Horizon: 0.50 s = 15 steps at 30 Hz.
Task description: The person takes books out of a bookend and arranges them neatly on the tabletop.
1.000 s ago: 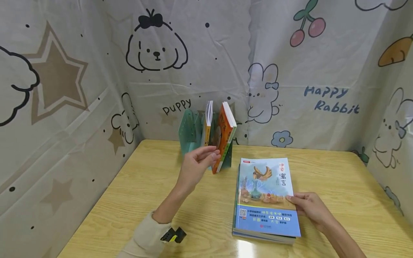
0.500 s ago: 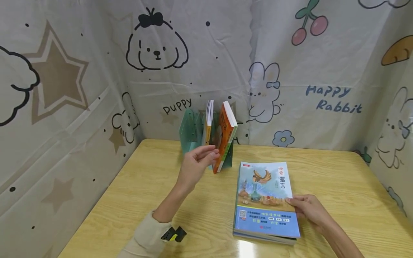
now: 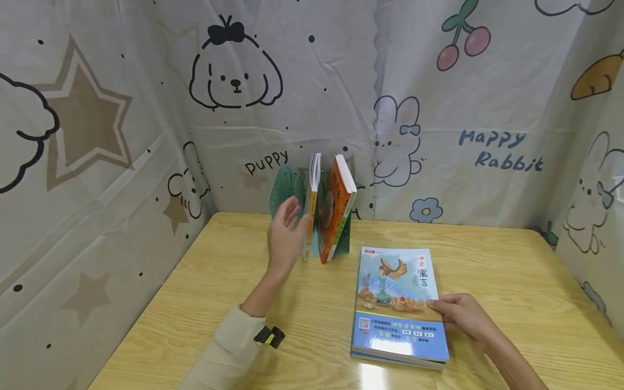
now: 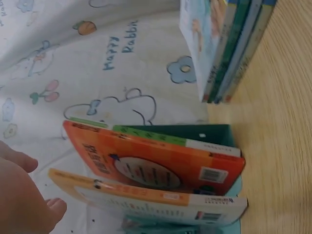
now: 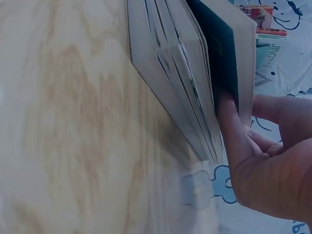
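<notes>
**Right hand pinches the *Aesop's Fables* book; left hand is spread beside the bookend**

The *Aesop's Fables* book lies cover up on top of the stack, towards the right of the pale wood-grain surface; its cover shows a bird above a vase, with a blue band across the bottom. The right hand grips it at its right edge, thumb on the cover; in the right wrist view the fingers reach into a dark gap between it and the lower books. The left wrist view shows these lower books by their spines, among them a green one and a blue one.

The left hand is raised, its fingers slightly bent and the thumb apart from them; it holds nothing; it is nearest to the yellow-spined book, and whether the thumb touches that book cannot be told from the head view; the left wrist view shows the fingertips near its top end.

The teal bookend stands towards the back of the surface; in it the yellow-spined book is on end, and the orange book stands to its right, leaning slightly rightwards. A cream sleeve covers the left forearm, with a black device at the cuff; behind everything hangs a pale printed cloth.
</notes>
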Each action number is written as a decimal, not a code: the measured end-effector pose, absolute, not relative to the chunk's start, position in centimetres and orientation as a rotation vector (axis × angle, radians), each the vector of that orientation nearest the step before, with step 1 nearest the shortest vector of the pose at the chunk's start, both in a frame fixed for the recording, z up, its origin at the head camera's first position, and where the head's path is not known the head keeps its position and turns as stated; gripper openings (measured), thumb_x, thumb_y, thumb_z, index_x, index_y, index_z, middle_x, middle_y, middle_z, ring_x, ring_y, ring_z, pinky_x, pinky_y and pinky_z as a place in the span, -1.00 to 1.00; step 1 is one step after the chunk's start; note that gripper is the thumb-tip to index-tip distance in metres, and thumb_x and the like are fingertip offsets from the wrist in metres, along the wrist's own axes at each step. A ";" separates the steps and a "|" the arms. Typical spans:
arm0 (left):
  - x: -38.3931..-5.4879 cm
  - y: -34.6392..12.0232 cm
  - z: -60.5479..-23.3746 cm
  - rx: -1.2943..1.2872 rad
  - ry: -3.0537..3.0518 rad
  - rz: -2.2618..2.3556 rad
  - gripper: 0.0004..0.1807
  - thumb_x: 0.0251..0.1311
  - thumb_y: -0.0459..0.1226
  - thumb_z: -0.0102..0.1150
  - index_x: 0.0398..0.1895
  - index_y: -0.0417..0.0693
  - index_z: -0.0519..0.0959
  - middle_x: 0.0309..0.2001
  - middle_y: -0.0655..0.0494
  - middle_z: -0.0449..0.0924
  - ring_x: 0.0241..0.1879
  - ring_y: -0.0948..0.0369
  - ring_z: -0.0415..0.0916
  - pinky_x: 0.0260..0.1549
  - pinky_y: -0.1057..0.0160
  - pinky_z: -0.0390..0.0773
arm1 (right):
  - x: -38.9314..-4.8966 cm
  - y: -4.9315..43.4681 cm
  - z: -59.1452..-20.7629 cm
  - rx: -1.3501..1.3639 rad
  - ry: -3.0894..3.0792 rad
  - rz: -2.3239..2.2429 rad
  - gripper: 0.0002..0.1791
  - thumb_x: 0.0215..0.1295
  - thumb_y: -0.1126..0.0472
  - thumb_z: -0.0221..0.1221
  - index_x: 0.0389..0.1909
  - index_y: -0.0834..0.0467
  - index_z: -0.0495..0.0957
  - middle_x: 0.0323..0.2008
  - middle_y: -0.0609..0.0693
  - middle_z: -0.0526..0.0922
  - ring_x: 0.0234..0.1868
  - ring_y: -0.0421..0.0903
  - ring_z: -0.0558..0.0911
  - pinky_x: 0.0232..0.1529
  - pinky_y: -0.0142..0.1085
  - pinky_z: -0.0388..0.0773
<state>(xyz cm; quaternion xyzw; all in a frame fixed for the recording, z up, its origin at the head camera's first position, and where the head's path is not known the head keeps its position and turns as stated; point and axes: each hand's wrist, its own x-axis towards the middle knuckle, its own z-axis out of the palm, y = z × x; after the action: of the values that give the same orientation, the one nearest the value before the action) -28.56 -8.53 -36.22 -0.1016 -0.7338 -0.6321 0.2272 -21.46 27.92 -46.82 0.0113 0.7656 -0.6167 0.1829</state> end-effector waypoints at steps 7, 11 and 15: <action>-31.7 -7.9 -38.2 -0.207 -2.293 -1.552 -0.24 0.34 -0.27 0.26 0.53 -0.19 0.15 0.47 -0.14 0.21 0.42 -0.02 0.21 0.29 0.01 0.35 | -21.3 27.3 -45.8 0.157 2.453 -1.501 -0.62 0.36 0.05 0.27 -0.30 0.36 0.70 -0.47 0.03 0.66 -0.42 -0.06 0.68 -0.35 -0.19 0.70; -33.1 -7.7 -39.3 -0.162 -2.375 -1.446 -0.26 0.34 -0.27 0.26 0.51 -0.23 0.19 0.40 -0.20 0.31 0.36 -0.09 0.29 0.22 -0.07 0.41 | -21.1 27.2 -45.3 0.145 2.631 -1.321 -0.62 0.26 -0.03 0.35 -0.50 0.23 0.68 -0.57 -0.02 0.58 -0.48 -0.08 0.63 -0.42 -0.20 0.66; -33.8 -7.7 -40.0 -0.191 -2.364 -1.387 -0.39 0.37 -0.34 0.21 0.43 -0.32 0.30 0.28 -0.24 0.45 0.25 -0.10 0.44 0.12 -0.04 0.52 | -20.9 27.2 -45.1 0.130 2.723 -1.203 -0.59 0.21 -0.09 0.38 -0.60 0.17 0.64 -0.66 -0.02 0.58 -0.57 -0.07 0.62 -0.52 -0.25 0.52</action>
<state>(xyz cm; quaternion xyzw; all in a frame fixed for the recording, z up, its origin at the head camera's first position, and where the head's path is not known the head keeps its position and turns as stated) -33.82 -7.71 -40.02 -0.0681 -0.8438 -0.4950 0.1959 -20.89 27.19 -45.11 0.0436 0.9108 -0.4025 0.0808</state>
